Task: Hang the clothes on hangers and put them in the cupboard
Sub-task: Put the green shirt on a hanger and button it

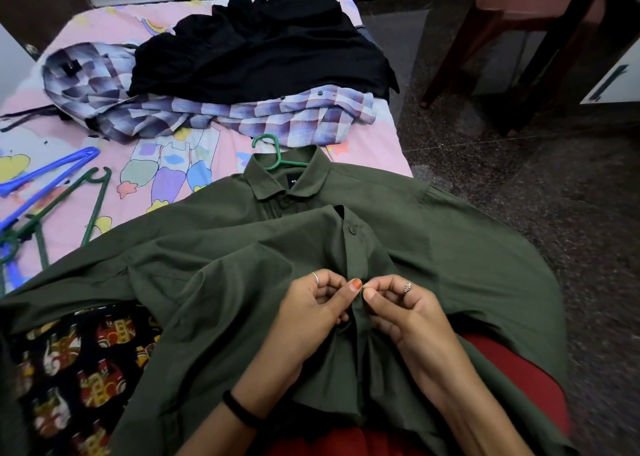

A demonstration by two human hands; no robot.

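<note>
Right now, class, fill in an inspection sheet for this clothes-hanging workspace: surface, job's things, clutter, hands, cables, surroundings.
Surface: bed with a pink cartoon-print sheet.
Job's things: olive green shirt spread toward the person, green hanger inside its collar with the hook sticking out; checked shirt lying behind it, black garment piled on that; spare blue hanger and dark green hanger at the bed's left side.
Clutter: nothing seen.
Hands: left hand and right hand both pinch the green shirt's front placket at a button.
Cables: nothing seen.
Surroundings: dark speckled floor; wooden chair to the right.
</note>
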